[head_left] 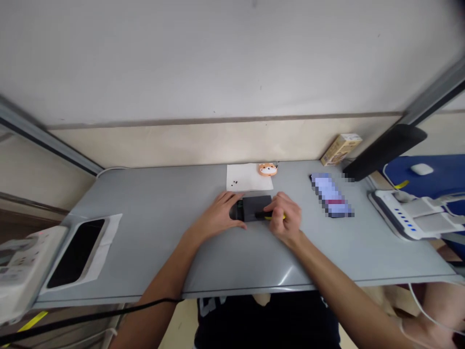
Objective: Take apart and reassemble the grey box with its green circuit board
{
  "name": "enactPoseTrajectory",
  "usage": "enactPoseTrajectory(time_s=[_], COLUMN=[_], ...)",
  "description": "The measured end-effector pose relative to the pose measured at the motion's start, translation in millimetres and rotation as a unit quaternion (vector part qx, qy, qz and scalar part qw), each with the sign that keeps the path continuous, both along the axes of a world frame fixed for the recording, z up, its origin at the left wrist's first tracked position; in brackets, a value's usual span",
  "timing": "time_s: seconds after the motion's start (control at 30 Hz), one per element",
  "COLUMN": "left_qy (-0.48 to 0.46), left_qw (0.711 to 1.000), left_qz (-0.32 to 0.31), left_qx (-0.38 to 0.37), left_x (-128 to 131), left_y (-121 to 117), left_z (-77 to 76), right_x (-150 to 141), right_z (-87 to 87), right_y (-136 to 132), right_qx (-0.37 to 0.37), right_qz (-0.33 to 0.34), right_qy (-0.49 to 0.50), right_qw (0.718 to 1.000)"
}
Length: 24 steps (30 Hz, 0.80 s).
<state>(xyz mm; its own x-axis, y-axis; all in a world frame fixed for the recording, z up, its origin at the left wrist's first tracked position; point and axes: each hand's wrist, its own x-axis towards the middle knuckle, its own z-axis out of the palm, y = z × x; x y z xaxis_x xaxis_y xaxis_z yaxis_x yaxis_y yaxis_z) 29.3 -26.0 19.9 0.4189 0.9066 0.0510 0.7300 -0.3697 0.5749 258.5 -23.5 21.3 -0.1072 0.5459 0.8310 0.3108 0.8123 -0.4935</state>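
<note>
A flat, dark grey rectangular device (257, 203) lies on the table in front of me. At its left end a gap shows a bit of greenish inside and a rounded black end piece (234, 212). My left hand (221, 213) grips that end between thumb and fingers. In my right hand (285, 217) is a slim black-and-yellow hand tool (269, 216), its dark end lying against the device's right part; its exact kind is unclear. Behind the device, a white sheet (250, 182) carries several tiny black pieces (234, 183) and an orange animal-faced case (268, 169).
A phone with a lit screen (331, 196) lies to the right, near a carton (340, 149) and a black upright object (385, 152). A white power strip (407, 215) sits at the right edge. On the left lie a dark-screened tablet (77, 252) and white equipment (32, 271).
</note>
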Motion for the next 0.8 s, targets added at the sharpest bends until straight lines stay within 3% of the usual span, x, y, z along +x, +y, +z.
enactPoseTrajectory(time_s=[0.23, 0.4, 0.53, 0.67, 0.8], left_qy=[-0.014, -0.002, 0.034, 0.054, 0.048], left_qw=[1.0, 1.0, 0.998, 0.994, 0.992], left_qz=[0.017, 0.012, -0.009, -0.03, -0.043], left_qx=[-0.012, 0.014, 0.058, 0.095, 0.106], left_x=[-8, -8, -3, 7, 17], left_y=[1, 0, -1, -4, -6], left_z=[2.4, 3.8, 2.2, -0.7, -1.6], right_x=[34, 43, 36, 26, 22], right_z=[10.8, 16.0, 14.2, 9.7, 7.5], right_y=[18, 25, 23, 17, 16], right_qx=[-0.105, -0.113, -0.107, -0.058, -0.03], right_qz=[-0.167, -0.239, -0.204, -0.114, -0.101], right_qy=[0.096, 0.128, 0.147, 0.067, 0.036], right_qw=[0.976, 0.956, 0.962, 0.989, 0.994])
